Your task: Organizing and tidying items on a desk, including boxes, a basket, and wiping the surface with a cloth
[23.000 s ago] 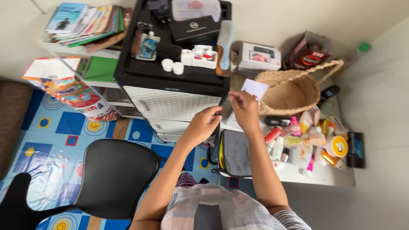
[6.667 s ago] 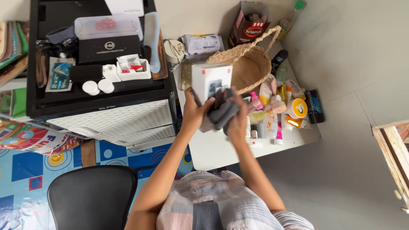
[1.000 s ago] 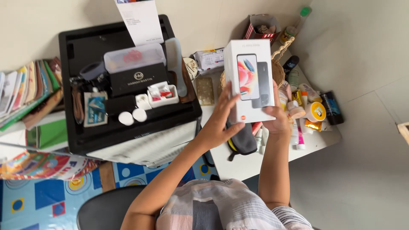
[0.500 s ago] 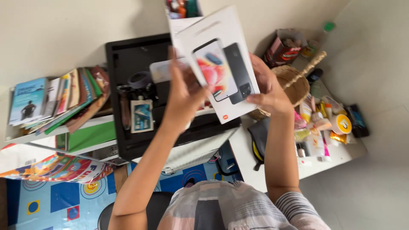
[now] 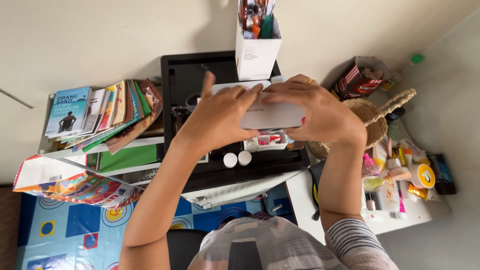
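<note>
Where hands (image 5: pixel 225 117) hide tray (image 5: pixel 180 75): white box (image 5: pixel 272 116).

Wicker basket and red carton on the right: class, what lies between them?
Nothing: in the head view the basket rim sits right against the red carton, no bare stretch showing.

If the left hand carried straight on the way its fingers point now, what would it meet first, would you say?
The left hand points up and right over the white box it holds; beyond that, likely the tall white holder on the black unit, though depth is unclear.
</note>
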